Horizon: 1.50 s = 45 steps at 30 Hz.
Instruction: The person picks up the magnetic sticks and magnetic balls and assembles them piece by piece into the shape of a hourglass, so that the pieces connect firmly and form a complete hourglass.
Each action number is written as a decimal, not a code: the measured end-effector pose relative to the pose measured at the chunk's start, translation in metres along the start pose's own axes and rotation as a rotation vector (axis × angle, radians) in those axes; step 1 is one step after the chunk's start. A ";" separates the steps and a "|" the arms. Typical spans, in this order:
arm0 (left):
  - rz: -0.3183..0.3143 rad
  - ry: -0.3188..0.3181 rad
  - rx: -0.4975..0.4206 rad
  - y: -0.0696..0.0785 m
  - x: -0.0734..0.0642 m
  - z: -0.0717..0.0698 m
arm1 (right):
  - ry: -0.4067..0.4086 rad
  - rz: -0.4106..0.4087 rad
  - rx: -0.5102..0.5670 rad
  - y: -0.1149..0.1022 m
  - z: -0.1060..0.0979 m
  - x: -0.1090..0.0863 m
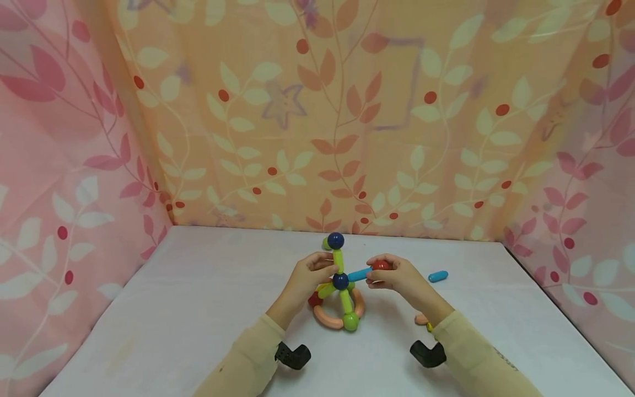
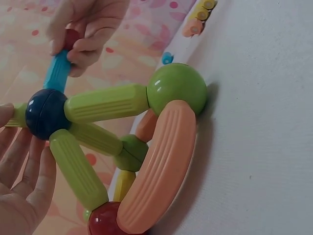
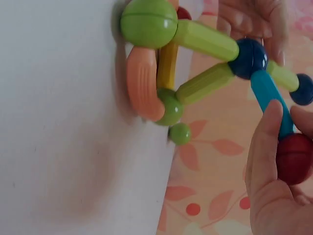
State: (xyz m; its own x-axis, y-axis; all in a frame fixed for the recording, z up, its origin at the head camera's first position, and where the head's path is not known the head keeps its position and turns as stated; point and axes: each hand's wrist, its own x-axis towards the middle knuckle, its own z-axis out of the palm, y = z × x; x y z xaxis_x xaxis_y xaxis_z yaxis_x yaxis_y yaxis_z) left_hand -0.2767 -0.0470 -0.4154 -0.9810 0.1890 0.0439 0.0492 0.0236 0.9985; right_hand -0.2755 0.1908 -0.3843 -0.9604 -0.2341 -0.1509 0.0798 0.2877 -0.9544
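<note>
A magnetic-stick construction stands on the white table in front of me. Its base joins curved peach rods [image 2: 159, 169], a green ball [image 1: 350, 321] and a dark red ball [image 1: 315, 299]. Green rods lean up from there to a dark blue ball [image 1: 340, 281]. Above it, an upright green rod [image 1: 338, 261] carries a second dark blue ball [image 1: 335, 240]. My left hand [image 1: 308, 278] holds that upright rod between thumb and fingers. My right hand [image 1: 397, 274] grips a red ball [image 3: 294, 159] on the end of a blue rod [image 1: 359, 274], whose other end meets the middle blue ball.
A loose blue rod [image 1: 438, 276] lies right of the right hand. Peach [image 1: 421, 319] and yellow pieces lie partly hidden below the right forearm. A loose green ball [image 3: 180, 133] sits behind the construction. Leaf-patterned cloth [image 1: 248, 138] walls the table's back and sides.
</note>
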 end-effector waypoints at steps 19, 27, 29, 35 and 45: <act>0.020 -0.006 0.014 0.000 -0.004 0.001 | 0.214 -0.217 0.201 -0.005 0.039 -0.005; 0.007 0.023 0.049 0.002 -0.007 -0.004 | 0.219 -0.229 0.183 -0.006 0.045 0.004; 0.010 0.027 0.065 0.003 -0.008 -0.005 | 0.212 -0.232 0.168 -0.007 0.045 0.007; 0.009 0.023 0.105 0.004 -0.012 -0.008 | 0.186 -0.206 0.151 -0.006 0.044 0.010; 0.005 -0.004 0.100 0.005 -0.011 -0.010 | 0.177 -0.168 0.144 -0.006 0.044 0.007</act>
State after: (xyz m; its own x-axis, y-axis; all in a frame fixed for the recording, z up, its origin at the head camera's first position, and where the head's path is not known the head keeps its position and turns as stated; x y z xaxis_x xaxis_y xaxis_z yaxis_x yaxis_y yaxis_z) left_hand -0.2676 -0.0584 -0.4109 -0.9800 0.1931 0.0489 0.0731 0.1200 0.9901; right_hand -0.2709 0.1467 -0.3914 -0.9940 -0.0980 0.0477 -0.0595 0.1208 -0.9909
